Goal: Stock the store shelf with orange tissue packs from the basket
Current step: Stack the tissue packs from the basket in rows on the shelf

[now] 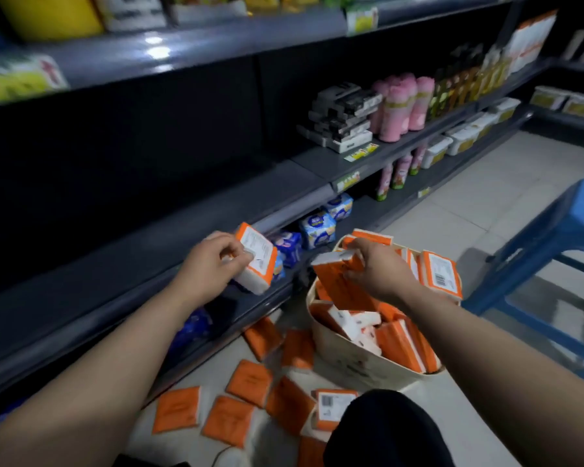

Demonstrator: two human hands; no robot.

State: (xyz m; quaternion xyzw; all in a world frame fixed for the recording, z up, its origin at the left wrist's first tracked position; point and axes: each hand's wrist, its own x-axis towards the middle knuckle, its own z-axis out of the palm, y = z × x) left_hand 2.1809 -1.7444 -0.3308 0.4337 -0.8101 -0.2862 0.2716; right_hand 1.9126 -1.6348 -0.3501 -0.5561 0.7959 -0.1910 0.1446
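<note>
Left hand (213, 264) grips a pack (255, 257) at the shelf (125, 264) edge.
I see my right hand (378, 271) pinching a second pack (334, 283) over the basket (351, 362); more packs (248, 382) lie on the floor (486, 210).

My left hand (213, 264) held an orange tissue pack (255, 261) over the shelf (122, 274) | my right hand (378, 267) gripped another pack (338, 281) above the basket (354, 362) | loose packs (250, 399) lay on the floor.

Shelf board (122, 264) wide open along its left span under the upper shelf (199, 52); loose orange packs (248, 382) crowd floor left of basket (351, 365), 1 blue stool (560, 224) near its right.
</note>
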